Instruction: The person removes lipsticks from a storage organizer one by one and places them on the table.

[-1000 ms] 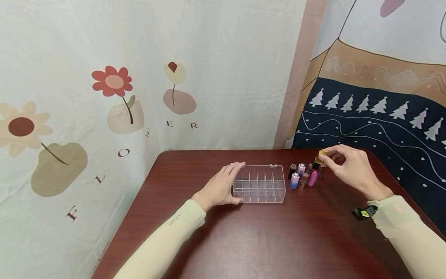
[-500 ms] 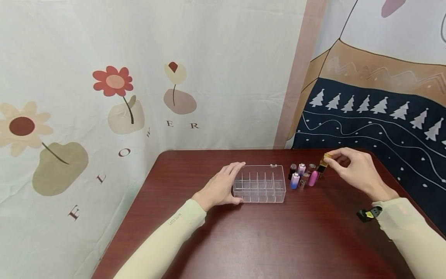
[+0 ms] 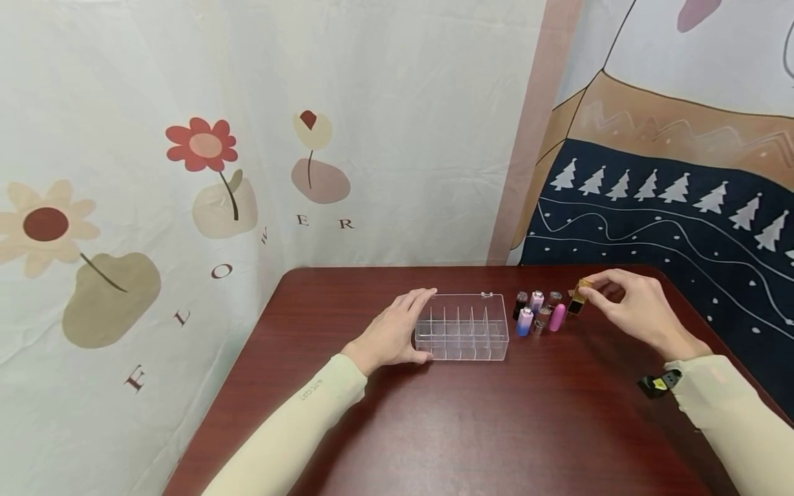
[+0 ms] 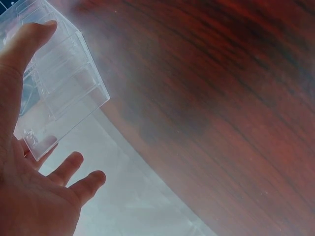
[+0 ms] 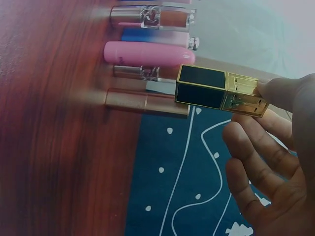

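My left hand grips the left end of a clear plastic divided box, thumb at the front and fingers behind. Its thin dividers form small compartments, and the left wrist view shows the thumb on the clear wall. With thumb and fingertips, my right hand pinches a black and gold lipstick by its gold end, black end pointing down, at the right of a cluster of lipsticks. A pink lipstick tube and a rose-gold tube stand close by it; the held lipstick overlaps the rose-gold one in the right wrist view.
Left of the pink tube stand a blue and lilac tube, a pale pink tube, a dark tube and clear-capped tubes. The brown table meets a printed cloth along its right edge.
My right hand has shifted right and slightly down, carrying the lipstick from over the cluster to its right side. The left hand and the box stay where they were.
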The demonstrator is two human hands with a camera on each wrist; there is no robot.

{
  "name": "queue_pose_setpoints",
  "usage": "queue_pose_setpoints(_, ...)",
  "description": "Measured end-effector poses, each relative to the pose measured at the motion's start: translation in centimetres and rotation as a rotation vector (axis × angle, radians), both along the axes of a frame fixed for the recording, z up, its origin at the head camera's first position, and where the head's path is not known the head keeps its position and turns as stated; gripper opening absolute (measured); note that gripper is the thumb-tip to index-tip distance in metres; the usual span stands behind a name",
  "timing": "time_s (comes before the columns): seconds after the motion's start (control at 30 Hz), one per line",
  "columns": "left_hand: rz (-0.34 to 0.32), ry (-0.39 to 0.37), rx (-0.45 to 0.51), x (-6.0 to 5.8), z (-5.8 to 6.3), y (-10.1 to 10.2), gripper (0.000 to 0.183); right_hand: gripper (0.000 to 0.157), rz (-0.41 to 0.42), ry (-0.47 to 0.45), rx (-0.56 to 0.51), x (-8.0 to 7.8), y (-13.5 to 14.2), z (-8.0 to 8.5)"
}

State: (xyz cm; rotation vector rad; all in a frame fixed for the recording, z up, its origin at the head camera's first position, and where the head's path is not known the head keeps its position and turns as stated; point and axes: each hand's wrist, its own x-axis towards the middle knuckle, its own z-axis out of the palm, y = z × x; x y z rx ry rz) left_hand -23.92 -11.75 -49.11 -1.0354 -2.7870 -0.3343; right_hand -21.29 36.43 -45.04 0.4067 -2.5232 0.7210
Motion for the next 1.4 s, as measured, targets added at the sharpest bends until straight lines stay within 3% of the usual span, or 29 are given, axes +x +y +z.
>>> queue_pose_setpoints(1.4, -0.007, 0.014, -0.002, 0.0, -0.1, 0.0, 0.138, 0.021, 0.099, -0.155, 0.105, -0.6, 1.1, -2.6)
